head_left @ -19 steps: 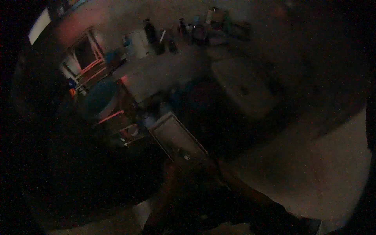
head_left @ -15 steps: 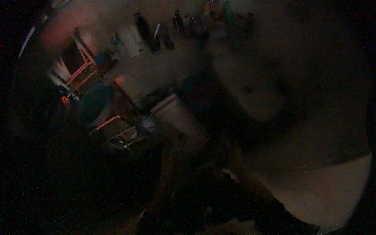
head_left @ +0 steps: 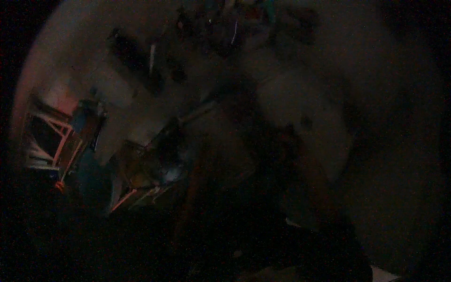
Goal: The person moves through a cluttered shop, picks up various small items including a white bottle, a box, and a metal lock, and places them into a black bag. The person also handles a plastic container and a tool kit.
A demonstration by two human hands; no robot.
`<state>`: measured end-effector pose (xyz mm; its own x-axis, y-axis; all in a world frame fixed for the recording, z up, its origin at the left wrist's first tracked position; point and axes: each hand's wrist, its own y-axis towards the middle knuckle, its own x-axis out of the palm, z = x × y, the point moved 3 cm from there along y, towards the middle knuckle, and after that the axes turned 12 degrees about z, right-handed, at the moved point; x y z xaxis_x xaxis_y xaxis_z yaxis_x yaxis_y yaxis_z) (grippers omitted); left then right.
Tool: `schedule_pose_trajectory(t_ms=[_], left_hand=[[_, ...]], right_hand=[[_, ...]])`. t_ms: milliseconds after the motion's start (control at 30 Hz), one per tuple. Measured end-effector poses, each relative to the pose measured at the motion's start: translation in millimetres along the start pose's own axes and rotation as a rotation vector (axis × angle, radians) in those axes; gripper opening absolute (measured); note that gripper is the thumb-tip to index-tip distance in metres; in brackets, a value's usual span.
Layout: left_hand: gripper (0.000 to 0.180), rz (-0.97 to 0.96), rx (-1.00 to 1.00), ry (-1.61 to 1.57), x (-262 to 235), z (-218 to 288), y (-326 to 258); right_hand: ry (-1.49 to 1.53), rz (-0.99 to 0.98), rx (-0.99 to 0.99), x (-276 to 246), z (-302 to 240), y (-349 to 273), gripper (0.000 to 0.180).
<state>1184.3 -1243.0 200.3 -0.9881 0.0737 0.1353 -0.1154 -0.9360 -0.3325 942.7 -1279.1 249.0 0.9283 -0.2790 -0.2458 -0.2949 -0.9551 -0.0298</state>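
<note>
Two forearms [head_left: 197,188] rise dimly from the lower edge — hands lost in dark blur, so their grip cannot be told. Beyond them lies the pale counter [head_left: 141,117], bottles [head_left: 225,28] along its far edge.

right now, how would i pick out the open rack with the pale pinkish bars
Start from the big pale counter surface that fills the upper left of the dim, blurred head view. Follow its left end down to the picture's edge: the rack sits there. Its thin pale-pink crossing bars around dark gaps set it apart from the bluish shape beside it.
</note>
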Motion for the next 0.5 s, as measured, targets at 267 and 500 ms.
schedule_pose_trajectory(t_ms=[267, 500], left_hand=[[0.065, 0.168, -0.115, 0.048, -56, -23, -15], [0.063, 0.375, -0.287, 0.062, -91, 28, 9]], right_hand=[[-0.162, 0.189, -0.275, -27, -90, 156, 0.050], [-0.426, 0.335, -0.364, 29, -125, 362, 0.052]])
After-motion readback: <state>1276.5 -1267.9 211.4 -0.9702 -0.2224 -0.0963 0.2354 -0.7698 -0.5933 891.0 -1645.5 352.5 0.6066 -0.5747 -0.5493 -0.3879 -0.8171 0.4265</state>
